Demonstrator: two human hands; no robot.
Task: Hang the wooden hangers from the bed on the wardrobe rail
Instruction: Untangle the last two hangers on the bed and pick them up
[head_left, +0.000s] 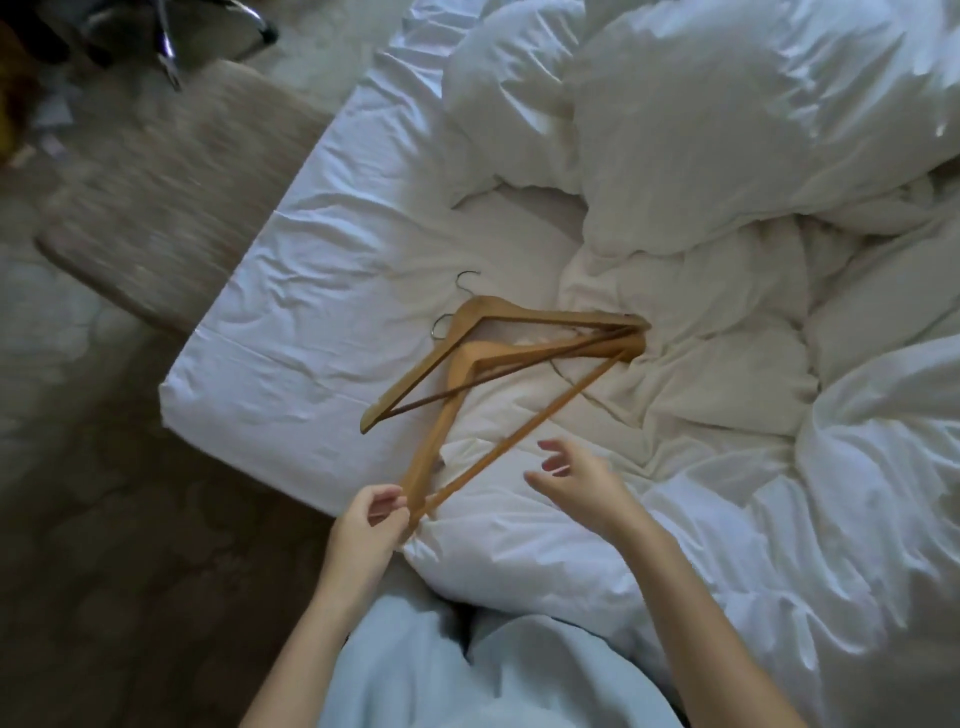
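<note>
Two tan wooden hangers (498, 358) with wire hooks lie overlapped on the white bed (311, 312); left hand (366, 525) pinches the nearer one's end, right hand (576, 475) hovers beside, fingers spread

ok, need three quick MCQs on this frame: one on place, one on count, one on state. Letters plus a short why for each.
1. Where do the wooden hangers lie?
A. on the white bed
B. on the carpet
C. on a rail

2. How many metal hooks show?
A. none
B. two
C. five

3. What is the right hand doing?
A. gripping a hanger
B. flat on the bed
C. open, touching nothing

Answers:
1 A, they rest overlapped on the sheet.
2 B, two hooks stick out at the upper left of the pile.
3 C, its fingers are spread above the duvet, while the left hand pinches the near hanger's end.
</note>
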